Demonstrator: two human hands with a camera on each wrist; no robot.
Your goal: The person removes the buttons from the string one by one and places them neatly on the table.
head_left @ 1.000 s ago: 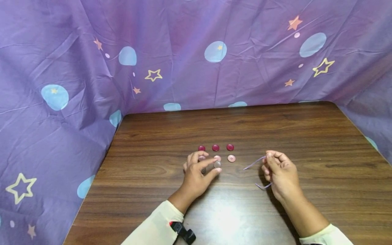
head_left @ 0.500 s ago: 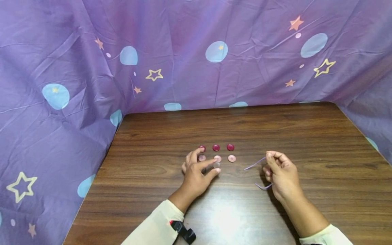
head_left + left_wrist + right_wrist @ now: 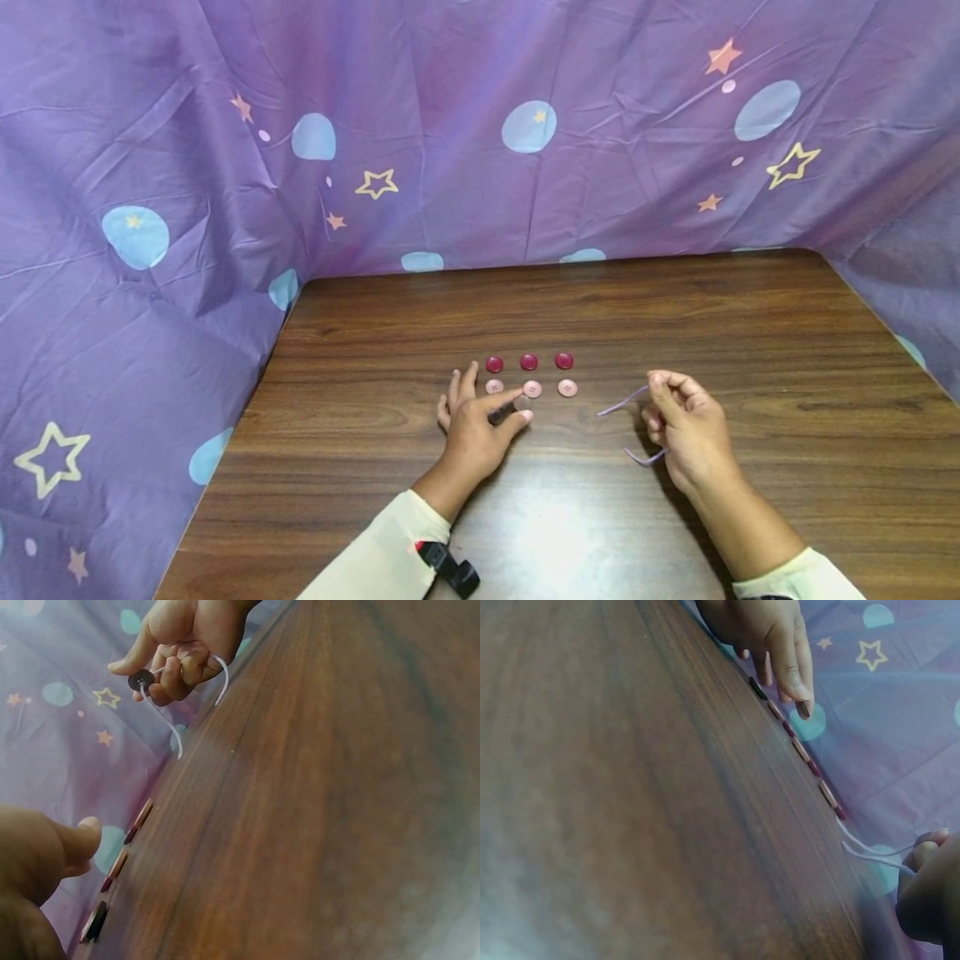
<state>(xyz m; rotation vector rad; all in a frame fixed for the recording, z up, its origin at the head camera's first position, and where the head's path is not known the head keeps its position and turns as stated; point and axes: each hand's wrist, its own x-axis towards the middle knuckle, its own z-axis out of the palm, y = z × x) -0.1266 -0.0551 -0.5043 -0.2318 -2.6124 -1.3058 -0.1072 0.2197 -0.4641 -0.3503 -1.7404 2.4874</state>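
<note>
My left hand (image 3: 474, 429) pinches a grey button (image 3: 522, 403) on edge between thumb and index finger, just nearer than the pink row; its other fingers are spread. That button looks dark brown in the right wrist view. Below the index finger another dark button (image 3: 94, 922) lies on the table, mostly hidden in the head view. On the right, my right hand (image 3: 690, 425) pinches a thin lilac cord (image 3: 622, 402) above the table, both its ends hanging out. In the left wrist view a dark button (image 3: 140, 680) sits on the cord at the right fingertips.
Three crimson buttons (image 3: 528, 362) lie in a row on the brown wooden table (image 3: 375, 500). Nearer, three pink buttons (image 3: 567, 388) form a second row. A purple curtain (image 3: 450, 83) with stars hangs behind the table and at its sides.
The free fingers of my left hand have lifted and swung left, uncovering the leftmost crimson and pink buttons. The pinched button has shifted slightly left. My right hand stays nearly still.
</note>
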